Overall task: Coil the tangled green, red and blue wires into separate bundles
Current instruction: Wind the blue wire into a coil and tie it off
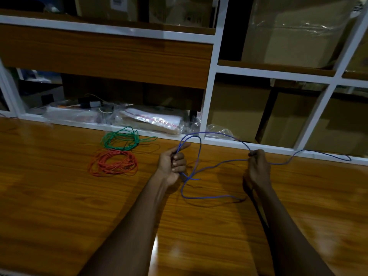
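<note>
Blue wire point(235, 160) sags in a loose loop onto the table point(59, 206) nearest me, then rises to my hands. My left hand point(174, 165) is closed round a few gathered turns of it, thumb pointing away; my right hand point(258, 166) pinches a single strand, and the tail trails right along the table's far edge. Farther left the red coil point(117, 169) lies flat, the green coil point(119, 146) just behind it. Beyond them, plastic bags point(151, 118) sit in a white-framed shelf point(211, 80)
</note>
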